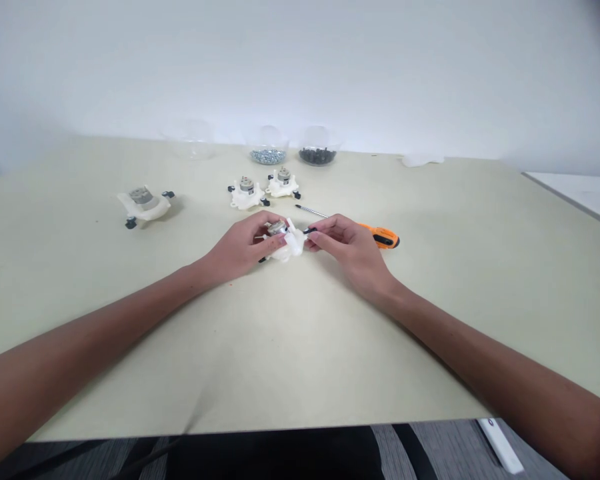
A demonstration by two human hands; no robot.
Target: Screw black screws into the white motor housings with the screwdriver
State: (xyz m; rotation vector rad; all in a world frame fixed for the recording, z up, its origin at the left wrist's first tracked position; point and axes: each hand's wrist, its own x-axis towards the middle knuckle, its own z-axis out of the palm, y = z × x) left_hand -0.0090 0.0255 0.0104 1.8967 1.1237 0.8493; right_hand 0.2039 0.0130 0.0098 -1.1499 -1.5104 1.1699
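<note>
My left hand (pixel 247 245) is closed around a white plastic motor mount (pixel 294 241) with a small silver motor (pixel 277 228) set in it. At the mount's right side, my right hand (pixel 347 250) pinches a small black part (pixel 310 231) between thumb and fingertips. Whether that part is seated on the mount or only touching it I cannot tell. Another black piece shows below my left fingers. Behind my right hand lies a screwdriver (pixel 380 236) with an orange and black handle, its shaft pointing to the left.
Two similar motor mounts (pixel 247 195) stand beyond my hands, and another motor mount (pixel 147 205) sits at the left. Along the wall are a clear bowl (pixel 193 143), a bowl of silver screws (pixel 269 155) and a bowl of black parts (pixel 318 155). A white scrap (pixel 423 160) lies farther right.
</note>
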